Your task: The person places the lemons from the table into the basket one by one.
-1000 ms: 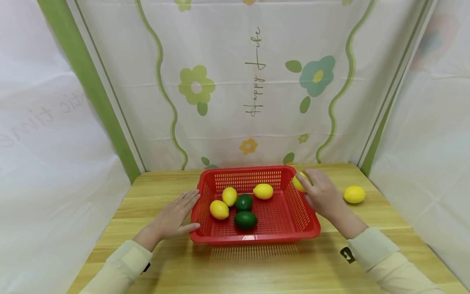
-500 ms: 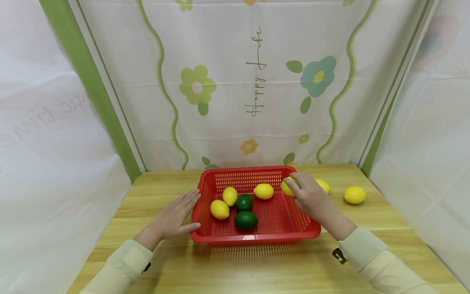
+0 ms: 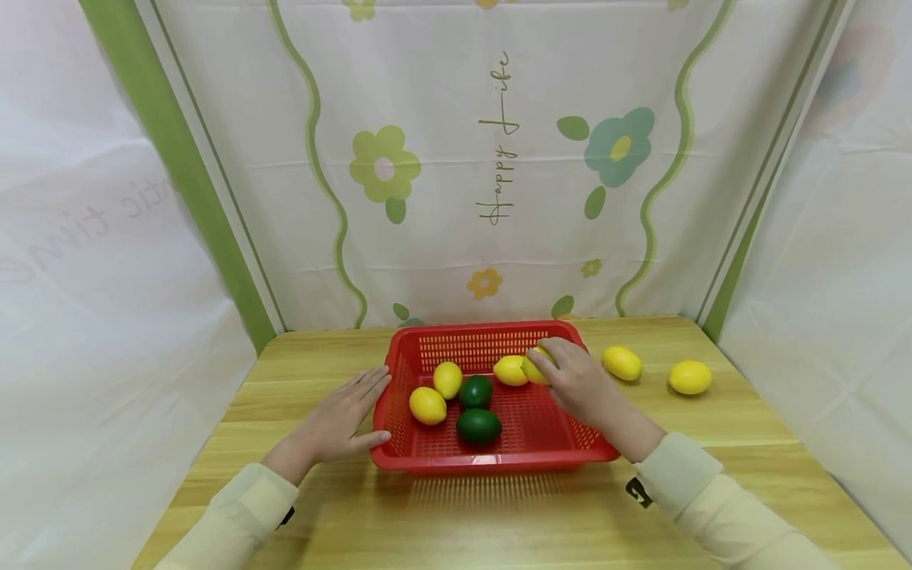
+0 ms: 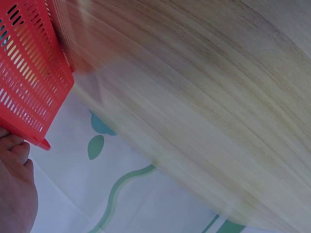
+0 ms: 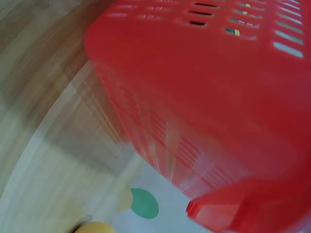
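My right hand (image 3: pixel 579 385) grips a yellow lemon (image 3: pixel 537 367) over the right part of a red plastic basket (image 3: pixel 492 461). Beside that lemon, another lemon (image 3: pixel 510 370) lies in the basket near its back wall. Toward the left inside lie two more lemons, one lemon (image 3: pixel 447 380) behind the other lemon (image 3: pixel 427 405). Next to them are two dark green fruits, a rounder-looking green fruit (image 3: pixel 475 392) and a longer green fruit (image 3: pixel 479 427). With fingers extended, my left hand (image 3: pixel 340 419) rests against the basket's left rim. The right wrist view shows the basket's outer wall (image 5: pixel 204 97) but no hand.
Two lemons lie on the wooden table (image 3: pixel 321 522) right of the basket: a nearer lemon (image 3: pixel 622 363) and a farther lemon (image 3: pixel 689 378). A printed white curtain (image 3: pixel 442 237) hangs behind the table, with white sheets at both sides.
My right hand has carried its lemon leftward from the basket's right rim to beside the back lemon. A table lemon once hidden behind that hand now shows. The left hand stays put.
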{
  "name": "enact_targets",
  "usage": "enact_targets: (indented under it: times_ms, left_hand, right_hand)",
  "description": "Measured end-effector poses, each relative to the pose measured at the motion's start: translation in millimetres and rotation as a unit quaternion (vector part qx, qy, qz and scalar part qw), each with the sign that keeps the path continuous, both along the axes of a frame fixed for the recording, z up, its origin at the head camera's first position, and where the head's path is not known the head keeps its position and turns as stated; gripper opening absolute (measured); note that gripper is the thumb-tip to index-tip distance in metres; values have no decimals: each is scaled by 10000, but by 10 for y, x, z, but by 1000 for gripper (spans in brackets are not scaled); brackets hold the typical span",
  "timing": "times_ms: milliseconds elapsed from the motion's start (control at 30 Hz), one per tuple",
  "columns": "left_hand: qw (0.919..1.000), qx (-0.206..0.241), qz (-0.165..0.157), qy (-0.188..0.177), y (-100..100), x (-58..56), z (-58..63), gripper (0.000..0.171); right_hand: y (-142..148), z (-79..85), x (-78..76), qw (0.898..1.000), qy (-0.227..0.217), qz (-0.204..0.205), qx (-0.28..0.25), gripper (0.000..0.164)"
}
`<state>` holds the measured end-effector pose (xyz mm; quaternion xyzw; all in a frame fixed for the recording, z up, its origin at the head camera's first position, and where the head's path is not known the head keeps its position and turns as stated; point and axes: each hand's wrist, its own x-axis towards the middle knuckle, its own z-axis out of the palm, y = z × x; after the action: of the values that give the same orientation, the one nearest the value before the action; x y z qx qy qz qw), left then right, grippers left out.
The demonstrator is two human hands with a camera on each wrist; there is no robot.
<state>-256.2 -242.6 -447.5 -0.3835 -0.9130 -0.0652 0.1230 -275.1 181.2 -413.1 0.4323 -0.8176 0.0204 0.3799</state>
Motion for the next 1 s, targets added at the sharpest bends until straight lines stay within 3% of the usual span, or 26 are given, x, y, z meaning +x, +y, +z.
enact_targets:
  times_ms: [300, 600, 1000]
  left_hand:
    - [10000, 29, 23, -67, 14, 9, 16, 84]
    - [10000, 45, -3, -41, 10, 11, 16, 83]
    - [10000, 41, -23, 24, -3, 1, -6, 84]
  right_hand:
    - [-106, -35, 20, 9986, -466, 8, 265, 60]
    - [-208, -77, 0, 9968, -666, 196, 396, 54]
    - [-257, -93, 8, 9869, -1388, -15, 819, 58]
